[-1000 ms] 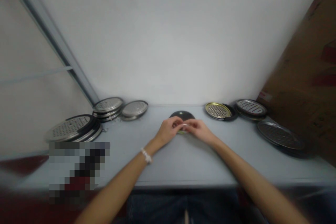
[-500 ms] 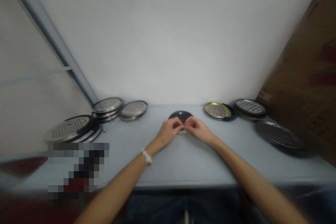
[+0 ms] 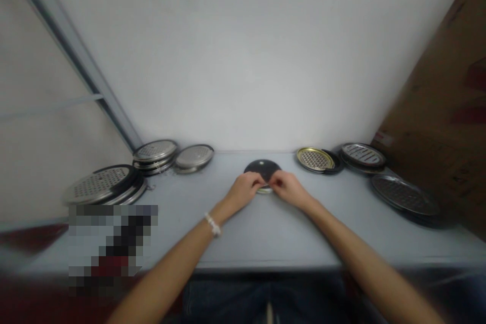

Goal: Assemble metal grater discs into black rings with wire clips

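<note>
A round dark disc (image 3: 261, 166) with a pale lower rim lies at the middle of the grey table. Over its near part, my left hand (image 3: 246, 187) and my right hand (image 3: 287, 188) face each other with fingertips almost touching. Both hands are closed in a pinch, thumbs against fingers. Whatever is between the fingertips is too small to make out. The white bracelet (image 3: 212, 225) is on my left wrist.
Perforated metal discs with dark edges stand in stacks at the left (image 3: 102, 185) and back left (image 3: 155, 154), beside a silver disc (image 3: 195, 157). Back right are a gold-rimmed disc (image 3: 314, 159), a slotted disc (image 3: 363, 156) and a dark metal one (image 3: 405, 195).
My hands have parted very slightly at the fingertips, showing a little more of the dark disc. The surrounding discs have not moved.
</note>
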A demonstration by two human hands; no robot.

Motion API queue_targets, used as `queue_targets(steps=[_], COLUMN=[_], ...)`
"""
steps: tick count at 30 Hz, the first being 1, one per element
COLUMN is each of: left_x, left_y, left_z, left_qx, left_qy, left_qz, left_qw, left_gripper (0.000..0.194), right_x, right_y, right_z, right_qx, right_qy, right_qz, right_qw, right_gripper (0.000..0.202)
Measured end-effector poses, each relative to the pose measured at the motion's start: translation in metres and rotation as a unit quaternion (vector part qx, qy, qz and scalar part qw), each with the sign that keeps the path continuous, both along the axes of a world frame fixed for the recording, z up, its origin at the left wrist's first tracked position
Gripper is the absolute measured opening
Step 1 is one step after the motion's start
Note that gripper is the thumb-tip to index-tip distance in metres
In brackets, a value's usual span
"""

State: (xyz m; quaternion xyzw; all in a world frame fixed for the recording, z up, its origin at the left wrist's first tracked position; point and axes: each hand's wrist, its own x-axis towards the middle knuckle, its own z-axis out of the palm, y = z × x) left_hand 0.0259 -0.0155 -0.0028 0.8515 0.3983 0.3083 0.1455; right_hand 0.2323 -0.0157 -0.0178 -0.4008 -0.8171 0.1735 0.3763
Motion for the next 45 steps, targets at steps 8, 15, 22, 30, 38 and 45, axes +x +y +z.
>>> queue_targets(steps=[8,15,22,30,38,45], left_x=[-0.003,-0.002,0.001,0.007,0.008,0.004], left_y=[0.004,0.005,0.007,0.017,0.032,0.026], left_z=[-0.002,-0.001,0.008,0.024,0.019,0.004], left_qx=[0.000,0.010,-0.018,-0.044,-0.073,-0.022], left_qy=[0.030,0.050,0.058,0.108,0.048,0.000], left_qz=[-0.006,-0.015,-0.024,-0.052,-0.125,-0.127], left_qw=[1.000,0.999,0.998,0.992,0.988,0.992], left_gripper=[0.017,0.019,0.019,0.015,0.012,0.011], right_x=[-0.001,0.000,0.001,0.005,0.012,0.011], right_y=[0.000,0.002,0.004,0.008,0.011,0.011], right_z=[-0.002,-0.007,-0.007,-0.003,-0.004,-0.010], right_qx=[0.037,0.048,0.046,0.037,0.013,-0.012], right_qy=[-0.031,-0.037,-0.029,-0.053,-0.011,0.026], right_qz=[0.028,0.036,0.054,0.062,0.045,0.031], right_qw=[0.998,0.998,0.997,0.996,0.999,0.999], right_gripper=[0.021,0.021,0.020,0.022,0.021,0.018])
